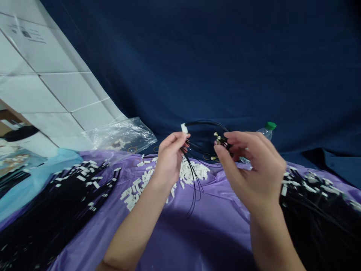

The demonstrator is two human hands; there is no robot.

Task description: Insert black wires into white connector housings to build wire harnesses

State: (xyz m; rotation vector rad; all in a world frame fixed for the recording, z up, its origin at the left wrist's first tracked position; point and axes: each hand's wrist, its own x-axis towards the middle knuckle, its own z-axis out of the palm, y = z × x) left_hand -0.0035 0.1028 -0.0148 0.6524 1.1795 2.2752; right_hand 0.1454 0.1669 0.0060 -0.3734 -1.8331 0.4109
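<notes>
My left hand (169, 158) pinches a small white plastic connector (184, 128) between thumb and fingers, above the purple sheet (194, 233). Thin black wires (194, 175) run from that hand; some hang down and one arcs across to the right. Curled around a bunch of wire ends with small metal terminals (218, 141) is my right hand (255, 165), thumb and fingertips on either side of them. Its fingers partly hide the bunch. Below the hands lies a heap of loose white connectors (194, 170).
Bundles of black wires with white connectors (76, 192) lie at left, and another bundle (313, 203) at right. Behind stand a clear plastic bag (121, 135), a bottle with a green cap (270, 126) and a dark blue curtain (214, 60). Large white blocks (59, 90) rise at left.
</notes>
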